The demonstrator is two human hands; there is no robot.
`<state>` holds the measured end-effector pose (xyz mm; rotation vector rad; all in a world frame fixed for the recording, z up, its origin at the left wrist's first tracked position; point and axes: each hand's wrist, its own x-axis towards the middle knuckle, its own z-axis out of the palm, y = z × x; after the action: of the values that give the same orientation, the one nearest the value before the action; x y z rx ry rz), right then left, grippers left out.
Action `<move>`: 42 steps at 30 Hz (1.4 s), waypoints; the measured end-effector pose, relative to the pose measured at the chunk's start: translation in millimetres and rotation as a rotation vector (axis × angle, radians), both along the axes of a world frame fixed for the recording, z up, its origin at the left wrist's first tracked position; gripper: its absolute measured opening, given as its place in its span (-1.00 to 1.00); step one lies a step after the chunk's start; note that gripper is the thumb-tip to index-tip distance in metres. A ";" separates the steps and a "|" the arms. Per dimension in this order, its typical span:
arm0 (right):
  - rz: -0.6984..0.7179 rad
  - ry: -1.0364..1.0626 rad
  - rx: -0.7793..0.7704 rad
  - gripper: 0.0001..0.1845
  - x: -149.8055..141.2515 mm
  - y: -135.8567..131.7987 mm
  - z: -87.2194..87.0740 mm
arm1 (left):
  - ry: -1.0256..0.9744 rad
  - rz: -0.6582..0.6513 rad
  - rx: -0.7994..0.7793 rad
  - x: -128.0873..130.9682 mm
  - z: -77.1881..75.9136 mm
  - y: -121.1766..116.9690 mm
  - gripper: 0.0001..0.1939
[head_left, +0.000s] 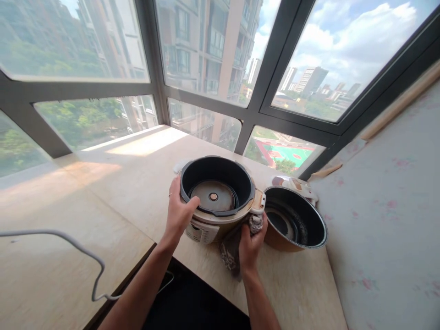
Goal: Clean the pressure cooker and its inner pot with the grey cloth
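In the middle of the head view stands an electric pressure cooker without its lid or inner pot. A round heating plate shows at the bottom of its dark inside. My left hand grips the cooker's rim on the left, thumb over the edge. A crumpled grey-brown cloth is bunched in my right hand, which presses it against the cooker's right side, below the side handle. Part of the cloth hangs down toward the counter. Close by on the right sits the dark inner pot, tilted slightly.
Behind the inner pot lies a white and brown lid-like part, partly hidden. A grey cable crosses the stone counter on the left. Framed windows close off the back, and a flowered wall bounds the right.
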<state>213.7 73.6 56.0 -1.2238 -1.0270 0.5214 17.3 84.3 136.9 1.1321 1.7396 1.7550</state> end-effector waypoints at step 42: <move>0.707 -1.098 0.584 -0.33 48.1 10.4 131.3 | -0.072 -0.297 0.022 -69.8 5.3 70.8 -0.14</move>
<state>261.8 84.0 187.3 -0.5181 -2.3816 -0.0111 -52.5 155.2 142.2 1.2476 1.4304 1.6150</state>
